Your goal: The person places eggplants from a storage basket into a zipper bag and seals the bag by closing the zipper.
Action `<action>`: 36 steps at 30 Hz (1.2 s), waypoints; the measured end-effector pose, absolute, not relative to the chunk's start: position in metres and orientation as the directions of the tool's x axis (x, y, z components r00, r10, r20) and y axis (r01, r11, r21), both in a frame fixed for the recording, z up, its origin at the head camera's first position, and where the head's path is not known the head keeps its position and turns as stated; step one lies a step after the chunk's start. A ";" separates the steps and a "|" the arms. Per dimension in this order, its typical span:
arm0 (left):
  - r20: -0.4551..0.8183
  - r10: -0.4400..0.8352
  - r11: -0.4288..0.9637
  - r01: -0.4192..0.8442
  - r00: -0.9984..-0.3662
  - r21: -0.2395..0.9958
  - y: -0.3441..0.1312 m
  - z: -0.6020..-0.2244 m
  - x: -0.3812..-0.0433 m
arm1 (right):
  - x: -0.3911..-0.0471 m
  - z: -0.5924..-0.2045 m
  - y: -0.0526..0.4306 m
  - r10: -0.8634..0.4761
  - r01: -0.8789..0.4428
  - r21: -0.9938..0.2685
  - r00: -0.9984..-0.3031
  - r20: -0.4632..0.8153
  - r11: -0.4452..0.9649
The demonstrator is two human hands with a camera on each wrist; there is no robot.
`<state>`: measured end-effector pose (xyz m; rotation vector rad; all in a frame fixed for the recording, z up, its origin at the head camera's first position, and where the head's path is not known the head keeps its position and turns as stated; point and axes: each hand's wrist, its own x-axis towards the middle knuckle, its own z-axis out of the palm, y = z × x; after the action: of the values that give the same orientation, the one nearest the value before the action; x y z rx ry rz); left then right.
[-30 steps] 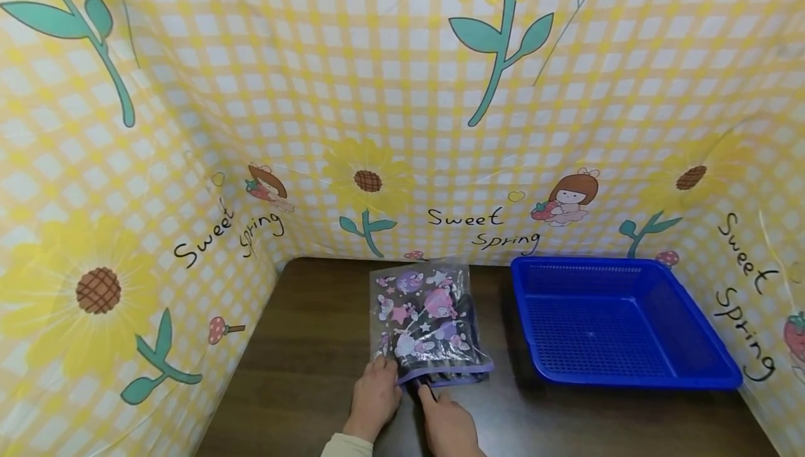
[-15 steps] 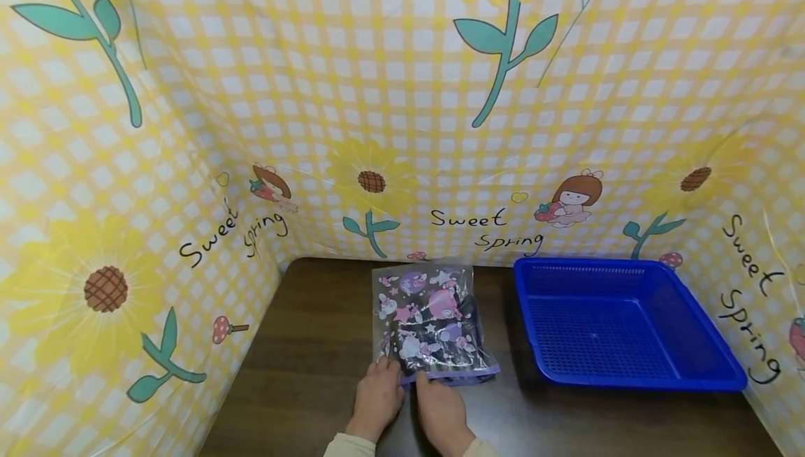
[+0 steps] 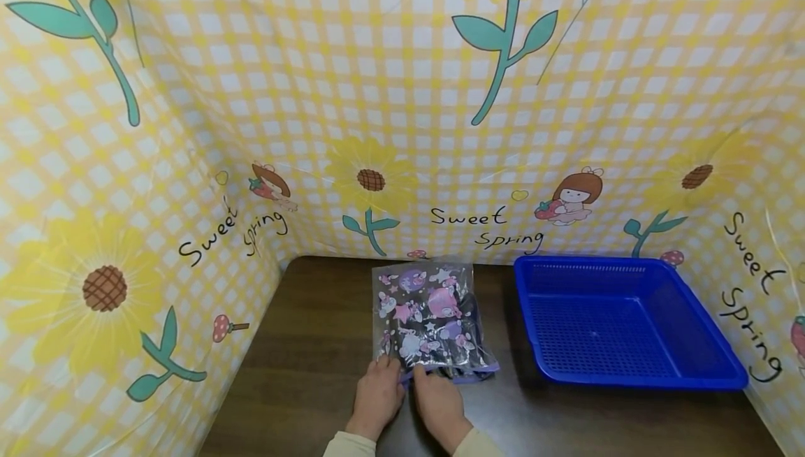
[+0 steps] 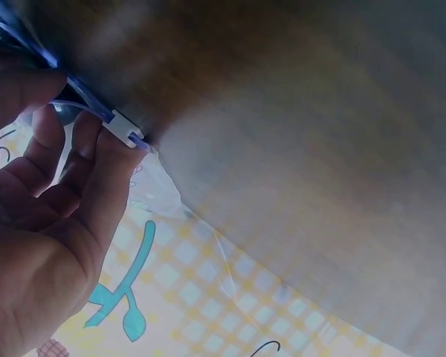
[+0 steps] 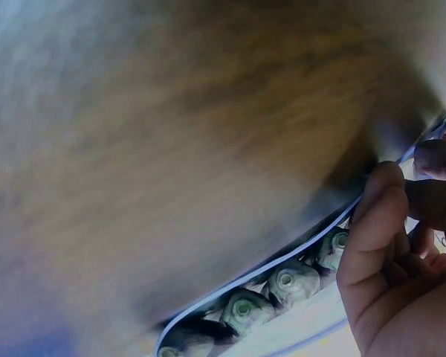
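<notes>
A clear zip bag point(image 3: 428, 314) printed with pink and purple figures lies flat on the table, its purple-edged mouth toward me. At the mouth's left corner, my left hand point(image 3: 377, 397) pinches the bag beside a white slider point(image 4: 123, 128). Close to it, my right hand point(image 3: 441, 404) pinches the purple edge between thumb and fingers. To the right of that hand the mouth gapes. Inside show several pale round ends point(image 5: 245, 311) with ring-shaped tips, amid dark shapes; their kind I cannot tell.
A blue plastic basket point(image 3: 641, 381) with a mesh floor stands right of the bag. The dark wooden table point(image 3: 302, 345) is walled at the back and sides by yellow checked cloth point(image 3: 402, 93) with flowers.
My right hand has moved slightly up to the bag's mouth and turned, now pinching its edge. A dark strip seen beneath that hand earlier no longer shows. The left hand stays at the corner.
</notes>
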<state>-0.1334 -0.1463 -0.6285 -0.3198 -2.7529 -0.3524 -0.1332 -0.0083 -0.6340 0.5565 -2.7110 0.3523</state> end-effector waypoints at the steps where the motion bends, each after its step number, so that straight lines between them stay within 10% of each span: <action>1: 0.366 0.176 0.943 0.263 -0.914 0.203 -0.146 -0.628 -0.133 | -0.133 -0.634 -0.008 -0.335 -0.427 -0.182 -0.859 0.387 0.886; 17: 0.375 0.180 0.935 0.277 -0.909 0.222 -0.145 -0.626 -0.130 | -0.128 -0.630 0.011 -0.427 -0.528 -0.500 -0.849 0.310 0.686; 36: 0.336 0.203 0.924 0.293 -0.920 0.244 -0.149 -0.626 -0.124 | -0.114 -0.621 0.024 -0.452 -0.509 -0.395 -0.861 0.234 0.765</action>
<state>-0.1235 -0.1488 -0.6257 -0.3669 -2.7773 -0.4192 -0.1143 0.0235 -0.6211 0.7754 -2.8330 0.6879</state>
